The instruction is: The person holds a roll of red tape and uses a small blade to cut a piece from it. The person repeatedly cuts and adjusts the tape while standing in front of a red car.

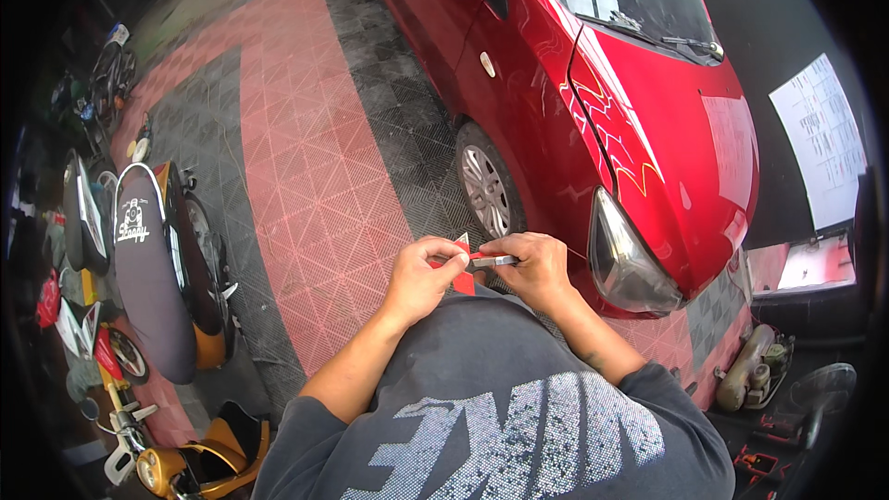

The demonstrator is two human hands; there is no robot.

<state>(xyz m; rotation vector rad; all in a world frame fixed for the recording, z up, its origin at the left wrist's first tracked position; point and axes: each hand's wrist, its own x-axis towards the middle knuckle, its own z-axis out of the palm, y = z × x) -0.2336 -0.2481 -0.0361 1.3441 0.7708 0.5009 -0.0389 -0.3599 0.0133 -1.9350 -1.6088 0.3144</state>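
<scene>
My left hand (424, 276) is closed, thumb against fingertips, on a flat red strip (464, 283) with a small pale part at its top. My right hand (535, 267) is closed around a slim grey metallic tool (494, 261), whose exact kind I cannot make out. The tool's end meets the red strip between my hands. Both hands are close together in front of my chest. Just beyond them is the front wheel (485, 187) of a red car (648, 157).
The car's headlight (630, 259) is close to my right forearm. Red and black ribbed floor tiles (306, 148) lie to the left. Parked there is a scooter with a dark seat (153, 268). Papers (820, 139) hang on the dark wall at right, above a brownish machine (745, 368).
</scene>
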